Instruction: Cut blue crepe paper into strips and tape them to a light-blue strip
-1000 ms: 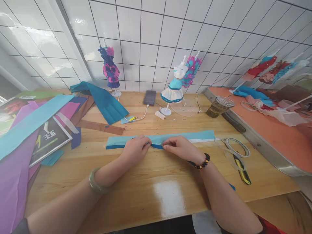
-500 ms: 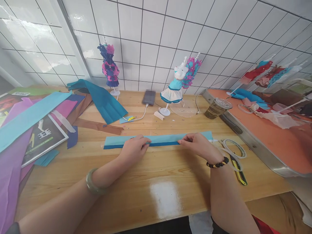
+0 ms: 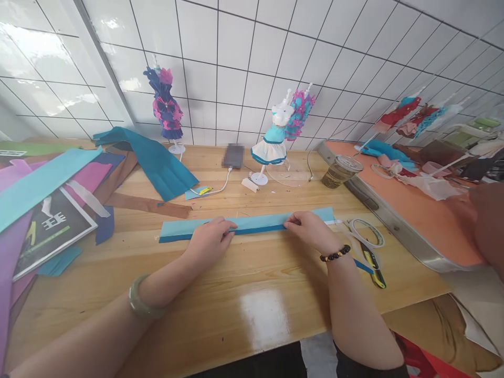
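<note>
A long light blue paper strip (image 3: pixel 255 223) lies across the wooden table, with a narrow dark blue strip (image 3: pixel 260 229) along its near edge. My left hand (image 3: pixel 211 237) rests on its left half, thumb and fingertips pinched together at the dark blue edge. Farther right, my right hand (image 3: pixel 307 229) pinches that same edge between thumb and index finger. Both hands are closed, and their fingers hide parts of the strip. Beside my right wrist lie a roll of white tape (image 3: pixel 368 233) and a yellow and black utility knife (image 3: pixel 376 270). A dark blue strip end (image 3: pixel 363 266) shows there too.
Coloured paper sheets (image 3: pixel 47 181) and a magazine (image 3: pixel 55 231) cover the left side. Small dress forms (image 3: pixel 167 110) (image 3: pixel 271 142), a phone (image 3: pixel 233 156) on a cable and a lidded cup (image 3: pixel 340 170) stand behind. An orange-topped surface (image 3: pixel 425 220) adjoins at right.
The view has turned a little, so most things sit farther left. Both hands keep their places on the strip. A dark blue strip end now shows by my right wrist, and a blurred brown shape at the right edge.
</note>
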`<state>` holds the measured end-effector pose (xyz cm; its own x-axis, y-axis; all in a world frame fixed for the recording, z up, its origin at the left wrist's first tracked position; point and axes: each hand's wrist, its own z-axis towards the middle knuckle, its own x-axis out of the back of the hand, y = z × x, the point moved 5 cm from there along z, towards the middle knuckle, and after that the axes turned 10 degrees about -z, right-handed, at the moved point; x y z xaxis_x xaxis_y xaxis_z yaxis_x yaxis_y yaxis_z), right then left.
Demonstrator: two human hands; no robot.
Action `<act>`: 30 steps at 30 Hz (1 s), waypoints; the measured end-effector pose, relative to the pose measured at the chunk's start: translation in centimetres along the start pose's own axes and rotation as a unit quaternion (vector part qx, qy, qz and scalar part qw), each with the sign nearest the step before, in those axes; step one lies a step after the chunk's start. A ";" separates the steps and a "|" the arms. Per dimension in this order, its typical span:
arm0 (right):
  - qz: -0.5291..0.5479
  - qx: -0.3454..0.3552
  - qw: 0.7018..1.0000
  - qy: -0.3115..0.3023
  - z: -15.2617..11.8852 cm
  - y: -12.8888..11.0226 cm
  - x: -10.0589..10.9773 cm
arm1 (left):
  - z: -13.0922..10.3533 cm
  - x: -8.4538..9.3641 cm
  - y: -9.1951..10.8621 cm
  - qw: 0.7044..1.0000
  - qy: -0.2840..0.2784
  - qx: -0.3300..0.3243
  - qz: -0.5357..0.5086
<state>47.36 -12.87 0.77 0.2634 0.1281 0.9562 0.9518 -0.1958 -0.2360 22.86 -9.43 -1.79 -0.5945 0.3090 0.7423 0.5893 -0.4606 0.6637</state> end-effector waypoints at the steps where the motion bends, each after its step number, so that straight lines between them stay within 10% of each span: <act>1: -0.009 -0.005 1.000 0.001 0.0 0.1 0.0 | 0.0 0.0 0.0 1.000 0.000 0.000 -0.001; 30: -0.052 -0.057 0.997 -0.020 0.3 0.8 -0.5 | -0.2 0.2 0.5 0.999 -0.028 -0.003 0.028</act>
<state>48.04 -12.76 0.07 0.1724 0.1910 0.9663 0.9510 -0.2878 -0.1128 22.97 -9.78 -1.34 -0.5286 0.3288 0.7826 0.6174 -0.4838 0.6203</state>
